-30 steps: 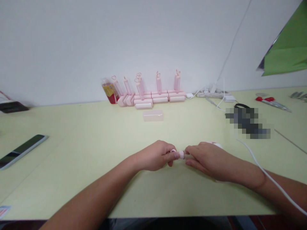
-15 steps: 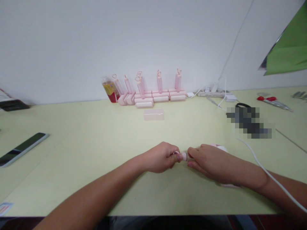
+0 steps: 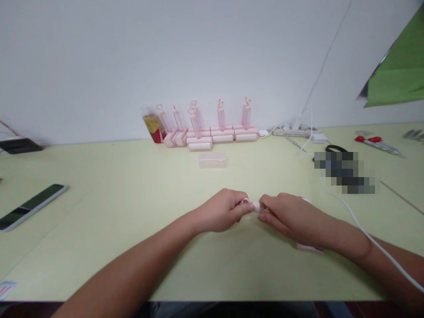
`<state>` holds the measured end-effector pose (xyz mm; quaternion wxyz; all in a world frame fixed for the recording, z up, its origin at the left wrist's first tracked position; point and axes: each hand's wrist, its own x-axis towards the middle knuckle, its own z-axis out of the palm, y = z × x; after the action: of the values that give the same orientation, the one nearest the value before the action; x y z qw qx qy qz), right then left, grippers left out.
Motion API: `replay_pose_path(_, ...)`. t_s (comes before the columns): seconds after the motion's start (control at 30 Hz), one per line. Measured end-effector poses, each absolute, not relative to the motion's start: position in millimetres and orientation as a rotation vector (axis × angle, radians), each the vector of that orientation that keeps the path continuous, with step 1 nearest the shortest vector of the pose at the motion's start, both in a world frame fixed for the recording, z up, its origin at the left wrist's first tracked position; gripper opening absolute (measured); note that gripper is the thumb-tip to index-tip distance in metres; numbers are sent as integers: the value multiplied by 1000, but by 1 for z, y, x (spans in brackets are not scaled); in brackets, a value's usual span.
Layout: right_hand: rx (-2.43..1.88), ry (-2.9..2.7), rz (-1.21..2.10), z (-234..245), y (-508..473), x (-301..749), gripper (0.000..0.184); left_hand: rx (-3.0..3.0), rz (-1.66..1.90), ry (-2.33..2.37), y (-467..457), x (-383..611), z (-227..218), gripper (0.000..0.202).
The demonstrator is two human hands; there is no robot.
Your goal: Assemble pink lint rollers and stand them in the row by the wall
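Over the near middle of the table, both my hands grip one pink lint roller (image 3: 256, 206) by its handle. My left hand (image 3: 228, 210) is closed around the handle's end, pinching near the loop between thumb and fingers. Wrapped around the clear part of the handle, my right hand (image 3: 286, 216) points left towards the other hand. A short pale pink piece shows between the two hands. The roller's wide head (image 3: 309, 248) lies mostly hidden under my right hand and wrist. Beyond the hands, a translucent pink cover (image 3: 212, 160) lies on the table.
Several pink lint rollers (image 3: 222, 138) stand in a row against the wall, beside a yellow and red packet (image 3: 154, 128). A phone (image 3: 33, 207) lies left. Right are a power strip (image 3: 294, 130), red-handled scissors (image 3: 377, 143) and a white cable (image 3: 356, 221) crossing my right forearm.
Both hands have shifted slightly away from me, carrying the lint roller with them. Their grips look much the same, and slightly more of the handle's loop end shows at my left thumb.
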<state>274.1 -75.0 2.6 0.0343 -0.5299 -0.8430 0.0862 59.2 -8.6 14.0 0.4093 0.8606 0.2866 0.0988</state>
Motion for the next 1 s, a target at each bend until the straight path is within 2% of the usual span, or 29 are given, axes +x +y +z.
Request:
replay_pose_path(0.2, -1429, -2494, 527, 14, -70, 287, 34, 2028, 411, 788, 10, 46, 20, 42)
replay_pose_path(0.37, -1371, -2424, 639, 12, -65, 291, 17, 1988, 476, 820, 28, 43, 9, 46)
replay_pose_path(0.57, -1493, -1975, 1160, -6, -54, 297, 6, 2440, 585, 879, 57, 57, 16, 42)
replay_pose_path(0.67, -1485, -1784, 1245, -12, -49, 300, 12, 2754, 595, 1115, 89, 59, 15, 42)
replay_pose_path(0.77, -1432, -1666, 1233, -12, -46, 301, 20, 2852, 380, 1417, 117, 54, 6, 48)
replay_pose_path(1.0, -1401, -1244, 1223, -23, -40, 303, 28, 2826, 296, 1506, 111, 41, -11, 47)
